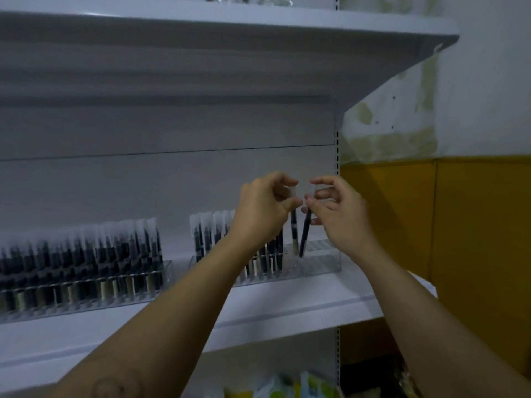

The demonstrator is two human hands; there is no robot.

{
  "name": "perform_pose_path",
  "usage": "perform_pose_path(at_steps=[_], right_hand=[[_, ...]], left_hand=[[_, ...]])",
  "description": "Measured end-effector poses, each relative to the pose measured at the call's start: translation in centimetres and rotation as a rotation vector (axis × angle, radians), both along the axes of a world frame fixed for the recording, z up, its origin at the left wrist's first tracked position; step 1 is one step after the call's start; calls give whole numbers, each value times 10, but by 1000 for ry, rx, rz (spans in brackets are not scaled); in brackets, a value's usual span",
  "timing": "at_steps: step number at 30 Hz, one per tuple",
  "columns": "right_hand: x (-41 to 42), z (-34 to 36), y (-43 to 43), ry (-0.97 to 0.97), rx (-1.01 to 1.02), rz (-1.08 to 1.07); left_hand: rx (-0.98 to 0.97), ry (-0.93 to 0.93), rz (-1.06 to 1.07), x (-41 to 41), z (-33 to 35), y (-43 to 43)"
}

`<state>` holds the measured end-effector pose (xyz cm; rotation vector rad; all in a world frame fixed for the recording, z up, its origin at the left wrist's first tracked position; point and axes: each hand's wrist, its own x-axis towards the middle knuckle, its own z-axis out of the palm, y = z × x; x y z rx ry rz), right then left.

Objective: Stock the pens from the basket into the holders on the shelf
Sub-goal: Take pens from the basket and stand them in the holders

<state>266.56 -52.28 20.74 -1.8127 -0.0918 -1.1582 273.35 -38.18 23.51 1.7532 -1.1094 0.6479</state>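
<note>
Two clear pen holders stand on the white shelf (287, 305). The left holder (86, 294) is packed with several dark pens in clear sleeves. The right holder (319, 262) is filled on its left part, and its right end has free slots. My left hand (264, 208) pinches the top of one dark pen (294, 231) standing upright over the holder. My right hand (339, 214) pinches a second dark pen (305, 237), which leans with its lower tip in the holder. The basket is out of view.
Another white shelf (258, 27) juts out overhead, close above my hands. A slotted upright (337, 156) ends the shelving on the right, beside a white and yellow wall (459, 211). Colourful packets (287, 386) lie on the level below.
</note>
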Motion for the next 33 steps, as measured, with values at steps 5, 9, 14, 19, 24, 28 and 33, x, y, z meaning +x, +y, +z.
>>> perform_pose_path(at_steps=[5,9,14,19,24,28,33], right_hand=[[25,12,-13,4,-24,-20],[45,12,-20,2,-19,-28],[68,11,-30,13,-22,-34],[82,5,-42,33,-37,-42],[89,-5,-42,61,-43,-27],[89,-9,-45,92,-37,-10],[86,-24,-44,226,-250,-95]], left_hand=[[-12,-50,55,24,12,-19],[29,-63,98,42,14,-28],[93,-56,141,59,13,-37],[139,-62,167,68,9,-44],[115,-72,161,66,5,-44],[61,-73,158,64,5,-41],[38,-39,144,63,2,-36]])
